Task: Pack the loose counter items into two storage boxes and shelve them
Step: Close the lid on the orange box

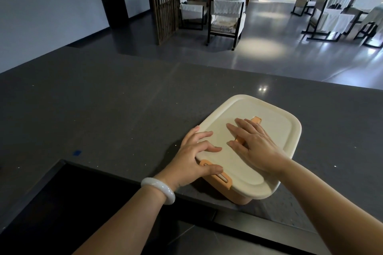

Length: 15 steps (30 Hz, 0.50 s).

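A storage box [275,126] with a cream lid and an orange body stands near the front edge of the dark counter [103,99]. My left hand [192,157] grips the lid's near-left corner, thumb pressing the orange side latch [222,180]. My right hand [252,143] lies flat on the lid with straight fingers, covering most of the orange top handle [257,119]. The box's contents are hidden under the lid.
A small blue mark [77,153] sits on the counter at the left. A dark recessed opening [68,198] lies below the counter's front edge. Beyond the counter are chairs [226,18], tables and a wooden lattice screen [172,0].
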Tool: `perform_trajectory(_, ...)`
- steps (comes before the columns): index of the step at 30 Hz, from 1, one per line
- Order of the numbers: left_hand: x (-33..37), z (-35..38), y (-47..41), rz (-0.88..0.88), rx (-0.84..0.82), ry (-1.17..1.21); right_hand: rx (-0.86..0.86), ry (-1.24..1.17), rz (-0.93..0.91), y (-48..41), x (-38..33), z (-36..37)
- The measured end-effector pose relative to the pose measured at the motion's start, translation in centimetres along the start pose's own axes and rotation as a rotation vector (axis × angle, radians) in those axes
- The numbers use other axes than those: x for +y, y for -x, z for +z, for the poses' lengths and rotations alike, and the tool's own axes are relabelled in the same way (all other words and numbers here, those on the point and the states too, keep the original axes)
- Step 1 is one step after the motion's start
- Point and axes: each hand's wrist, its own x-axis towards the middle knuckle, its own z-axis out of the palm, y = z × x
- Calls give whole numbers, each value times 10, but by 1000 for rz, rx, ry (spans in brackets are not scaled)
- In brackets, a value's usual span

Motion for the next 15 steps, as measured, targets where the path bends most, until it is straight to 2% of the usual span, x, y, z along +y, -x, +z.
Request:
perform_trajectory(4,8,13,-4,-58,98,33,6,3,5,1,-1,1)
perform_trajectory(7,11,23,-6,-74,188,-38,10,1,1,2,-2,2)
perform_trajectory(11,6,18,-9,-57,130,-122,11,-13,3,1,-2,0)
perform_trajectory(15,3,23,-8,-64,157,-163,8,-19,2,1,-4,0)
